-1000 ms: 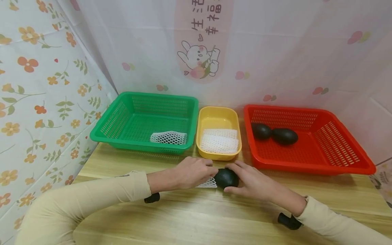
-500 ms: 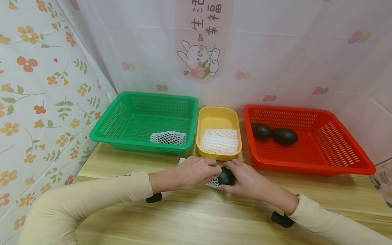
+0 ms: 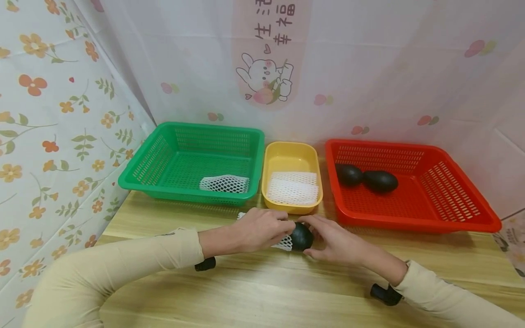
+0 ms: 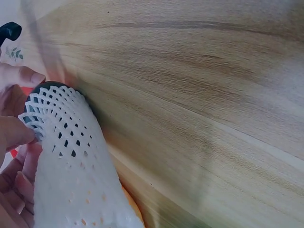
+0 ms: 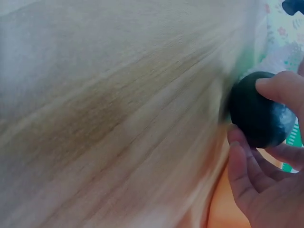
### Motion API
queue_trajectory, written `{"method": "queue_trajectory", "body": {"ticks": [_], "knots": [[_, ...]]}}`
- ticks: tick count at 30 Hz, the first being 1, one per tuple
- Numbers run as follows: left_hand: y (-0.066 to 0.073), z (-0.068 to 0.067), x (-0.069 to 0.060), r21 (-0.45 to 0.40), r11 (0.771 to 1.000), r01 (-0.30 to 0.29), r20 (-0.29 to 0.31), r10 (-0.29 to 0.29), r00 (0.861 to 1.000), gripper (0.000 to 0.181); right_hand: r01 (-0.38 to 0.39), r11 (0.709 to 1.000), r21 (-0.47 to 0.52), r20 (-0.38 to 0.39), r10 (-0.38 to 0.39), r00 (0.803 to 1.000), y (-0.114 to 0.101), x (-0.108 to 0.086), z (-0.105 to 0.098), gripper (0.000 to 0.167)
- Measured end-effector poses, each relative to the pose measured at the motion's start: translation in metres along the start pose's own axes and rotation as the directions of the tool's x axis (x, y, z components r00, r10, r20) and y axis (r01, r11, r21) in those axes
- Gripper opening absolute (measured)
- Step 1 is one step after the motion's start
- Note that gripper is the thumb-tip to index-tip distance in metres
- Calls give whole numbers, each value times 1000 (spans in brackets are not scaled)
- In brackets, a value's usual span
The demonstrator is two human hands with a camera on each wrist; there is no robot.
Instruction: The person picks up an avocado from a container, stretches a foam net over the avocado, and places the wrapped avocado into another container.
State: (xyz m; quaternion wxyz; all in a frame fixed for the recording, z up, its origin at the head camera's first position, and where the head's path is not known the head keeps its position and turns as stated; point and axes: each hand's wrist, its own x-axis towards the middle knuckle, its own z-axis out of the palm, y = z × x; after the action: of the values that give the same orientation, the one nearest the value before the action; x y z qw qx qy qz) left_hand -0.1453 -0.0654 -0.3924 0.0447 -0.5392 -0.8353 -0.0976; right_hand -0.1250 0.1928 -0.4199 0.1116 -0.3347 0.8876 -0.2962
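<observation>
A dark green avocado (image 3: 302,237) lies on the table, its left part inside a white foam net sleeve (image 3: 283,243). My left hand (image 3: 260,231) pinches the sleeve near its mouth. My right hand (image 3: 342,240) holds the avocado's bare right end between thumb and fingers. The left wrist view has the net (image 4: 76,156) stretched over much of the fruit, and its other end hangs flat. From the right wrist, the avocado's rounded end (image 5: 254,111) shows bare, with the thumb on one side and fingertips on the other.
Behind the hands stands a yellow tray (image 3: 292,209) with flat white net sleeves. Left of it, a green basket (image 3: 139,182) holds a net-covered dark item (image 3: 224,183). At right, a red basket (image 3: 430,223) contains dark avocados (image 3: 380,181). A printed cloth hangs behind.
The sleeve covers more of the avocado than a second ago, and the fruit sits slightly further left. My right hand moved left with it, then its thumb drew back slightly to the right.
</observation>
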Motion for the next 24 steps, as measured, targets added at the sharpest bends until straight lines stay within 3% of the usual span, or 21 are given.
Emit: {"method": "queue_trajectory", "body": {"ticks": [9, 24], "knots": [[0, -1, 0, -5, 1000, 14, -20, -14, 1000, 5, 41, 998, -48, -40, -43, 998, -1, 5, 2, 63], [2, 0, -1, 6, 1000, -20, -82, 21, 996, 4, -9, 1000, -29, -30, 8, 1000, -8, 13, 3, 52]]}}
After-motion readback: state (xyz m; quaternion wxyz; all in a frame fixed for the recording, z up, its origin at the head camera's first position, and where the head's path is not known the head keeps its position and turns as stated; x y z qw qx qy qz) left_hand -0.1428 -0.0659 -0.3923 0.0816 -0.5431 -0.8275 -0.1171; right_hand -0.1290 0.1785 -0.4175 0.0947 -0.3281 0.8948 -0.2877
